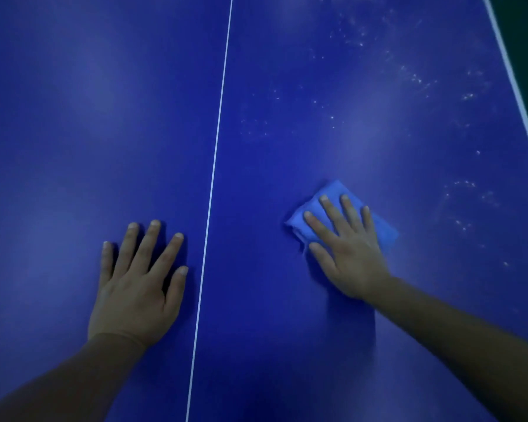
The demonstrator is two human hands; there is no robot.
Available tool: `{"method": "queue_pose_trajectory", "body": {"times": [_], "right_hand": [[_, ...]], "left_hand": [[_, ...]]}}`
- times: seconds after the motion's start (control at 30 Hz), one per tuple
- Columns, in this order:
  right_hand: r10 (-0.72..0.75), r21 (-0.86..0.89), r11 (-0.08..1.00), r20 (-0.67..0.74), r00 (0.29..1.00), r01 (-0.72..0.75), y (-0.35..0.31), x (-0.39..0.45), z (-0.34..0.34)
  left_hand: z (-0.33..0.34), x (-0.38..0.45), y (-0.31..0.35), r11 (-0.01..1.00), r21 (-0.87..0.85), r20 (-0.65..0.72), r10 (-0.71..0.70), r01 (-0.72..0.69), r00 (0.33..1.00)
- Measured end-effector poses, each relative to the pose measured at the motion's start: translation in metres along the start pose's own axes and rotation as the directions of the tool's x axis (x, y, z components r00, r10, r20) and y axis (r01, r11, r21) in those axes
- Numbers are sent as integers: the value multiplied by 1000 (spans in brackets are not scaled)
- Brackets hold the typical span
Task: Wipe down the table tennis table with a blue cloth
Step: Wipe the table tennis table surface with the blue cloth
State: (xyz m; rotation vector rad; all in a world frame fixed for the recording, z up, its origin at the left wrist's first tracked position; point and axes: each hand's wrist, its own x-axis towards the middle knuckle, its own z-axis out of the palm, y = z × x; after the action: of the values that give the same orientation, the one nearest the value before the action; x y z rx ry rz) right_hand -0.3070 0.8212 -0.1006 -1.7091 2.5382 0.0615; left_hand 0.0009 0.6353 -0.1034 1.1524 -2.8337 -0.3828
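On the right side of the white middle line (217, 153), the blue cloth (381, 231) lies flat on the table tennis table (73, 117). It is folded into a small pad. The right hand (345, 254) rests on top of it with its fingers straight and spread out. It is not squeezing the cloth — it is pushing it down, most likely so the whole pad rubs the table and does not bunch up.

The left hand (134, 287) is flat on the bare table, just left of the middle line. Its fingers are straight and spread too, and it holds nothing. It looks like it is there to lean on, so the person can reach far with the other arm.

Past the cloth, up and to the right, there are lots of little white specks (415, 77) on the table. They spread toward the white edge line (518, 95). The part near the hands looks much cleaner. So the job seems only partly done — the dusty patch is still waiting, and the cloth sits right below it, ready to be pushed that way.
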Motion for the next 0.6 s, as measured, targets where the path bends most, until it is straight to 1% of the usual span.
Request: {"method": "queue_pose_trajectory", "body": {"times": [0.03,0.07,0.1,0.13,0.17,0.2,0.23,0.27,0.3,0.37,0.4,0.47,0.5,0.53,0.57,0.6], "right_hand": [[-59,18,998,23,998,59,17,6,-3],[-20,2,1000,23,1000,20,36,18,-6],[95,-31,995,-1,995,-95,56,34,-6],[244,-43,969,-2,970,-244,76,51,-11],[374,-25,927,36,927,-373,95,65,-14],[449,13,893,62,892,-450,107,72,-16],[477,38,876,66,876,-480,108,71,-17],[475,53,877,57,878,-478,99,62,-16],[464,56,883,39,885,-466,85,45,-13],[405,39,913,17,914,-406,43,-17,-5],[353,24,935,2,936,-353,15,-59,-1],[165,17,986,10,986,-165,-33,-146,10],[53,23,998,22,998,-54,-42,-174,11],[-34,36,999,47,998,32,-38,-184,11],[-75,41,997,62,995,73,-25,-177,10],[-50,26,998,63,997,49,-8,-159,10]], "left_hand": [[0,1,1,1000,2,-2,1,-1,1000],[0,1,1,1000,5,-4,4,-4,1000],[0,2,0,1000,10,-6,5,-5,1000],[0,1,0,1000,16,-7,2,-2,1000],[0,1,-1,1000,21,-6,-1,2,1000],[1,1,0,1000,22,-5,-4,5,1000],[1,1,0,1000,20,-5,-7,7,1000],[1,1,0,1000,17,-4,-9,9,1000],[1,1,0,1000,14,-1,-13,13,1000],[0,1,1,1000,12,9,-22,22,1000],[-1,1,1,1000,12,11,-27,27,1000],[-1,0,2,999,17,13,-36,36,999],[-2,0,2,999,23,14,-38,38,999],[-2,-1,2,999,35,16,-36,36,999],[-2,-1,3,998,50,15,-33,32,999],[-2,-1,4,997,64,10,-30,30,999]]}}
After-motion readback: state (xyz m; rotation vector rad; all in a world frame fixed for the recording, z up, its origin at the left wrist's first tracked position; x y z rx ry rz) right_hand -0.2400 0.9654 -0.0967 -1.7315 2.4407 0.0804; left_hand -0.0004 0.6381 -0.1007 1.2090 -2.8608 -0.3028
